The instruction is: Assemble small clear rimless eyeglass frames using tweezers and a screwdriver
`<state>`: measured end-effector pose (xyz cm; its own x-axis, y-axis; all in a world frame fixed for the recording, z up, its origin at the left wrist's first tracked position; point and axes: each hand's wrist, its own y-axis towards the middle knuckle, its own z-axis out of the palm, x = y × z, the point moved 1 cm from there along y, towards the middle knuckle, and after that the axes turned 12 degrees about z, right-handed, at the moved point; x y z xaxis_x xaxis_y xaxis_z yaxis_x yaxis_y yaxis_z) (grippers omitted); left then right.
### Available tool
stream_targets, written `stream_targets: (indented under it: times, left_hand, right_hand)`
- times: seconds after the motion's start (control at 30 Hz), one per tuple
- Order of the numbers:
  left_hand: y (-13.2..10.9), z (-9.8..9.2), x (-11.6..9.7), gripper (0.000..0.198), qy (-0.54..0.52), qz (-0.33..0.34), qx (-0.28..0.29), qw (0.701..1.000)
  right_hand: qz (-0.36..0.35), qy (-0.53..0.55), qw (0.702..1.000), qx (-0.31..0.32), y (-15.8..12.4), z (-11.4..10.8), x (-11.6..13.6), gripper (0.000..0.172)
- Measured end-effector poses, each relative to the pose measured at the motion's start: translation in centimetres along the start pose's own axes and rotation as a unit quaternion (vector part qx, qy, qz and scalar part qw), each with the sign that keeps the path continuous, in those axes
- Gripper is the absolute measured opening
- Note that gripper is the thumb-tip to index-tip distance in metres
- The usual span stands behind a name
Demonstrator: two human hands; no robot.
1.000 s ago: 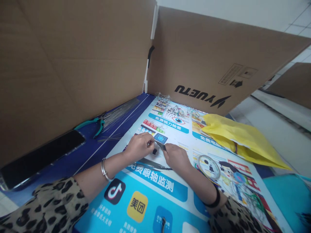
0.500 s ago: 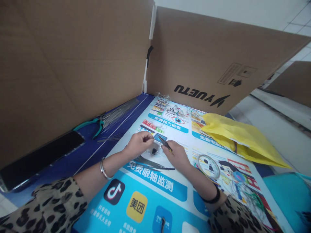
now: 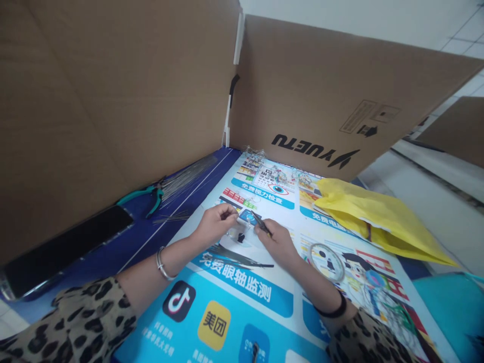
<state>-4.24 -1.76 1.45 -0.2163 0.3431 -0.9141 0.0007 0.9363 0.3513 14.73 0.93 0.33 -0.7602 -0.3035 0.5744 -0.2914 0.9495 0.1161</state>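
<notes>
Over the printed poster [image 3: 260, 242], my left hand [image 3: 215, 224] is closed in a pinch, and a thin, pale loop of wire or thread [image 3: 229, 234] hangs below its fingertips. The loop is too fine to make out fully. A short gap to the right, my right hand [image 3: 279, 242] is closed around a small dark tool with a pointed tip [image 3: 260, 223]. Its tip points up and left, and its handles are hidden in the palm. Below both hands lie several dark thin strips [image 3: 242, 259] on the poster.
Cardboard walls [image 3: 302, 91] stand at the left and back. To the left are a phone [image 3: 68, 247], teal-handled pliers [image 3: 151, 196] and a bundle of thin wires [image 3: 185, 179]. On the right lie a yellow envelope [image 3: 370, 217], a clear ring-shaped coil [image 3: 327, 262] and tangled threads [image 3: 393, 312].
The view has shifted slightly. Both hands keep almost the same places, with the left still pinched and the right still holding the pointed tool.
</notes>
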Motion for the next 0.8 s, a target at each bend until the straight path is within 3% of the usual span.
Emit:
stream_targets:
  times: [0.5,0.8]
  left_hand:
    - [-0.08,-0.19,0.77,0.016,-0.034,-0.021,-0.030,0.999]
    - [-0.19,-0.03,0.23,0.012,0.033,0.024,0.000,0.999]
  right_hand:
    - [-0.045,-0.054,0.998,0.004,-0.20,0.26,0.14,0.023]
    - [-0.086,-0.189,0.978,0.001,-0.54,0.96,0.38,0.019]
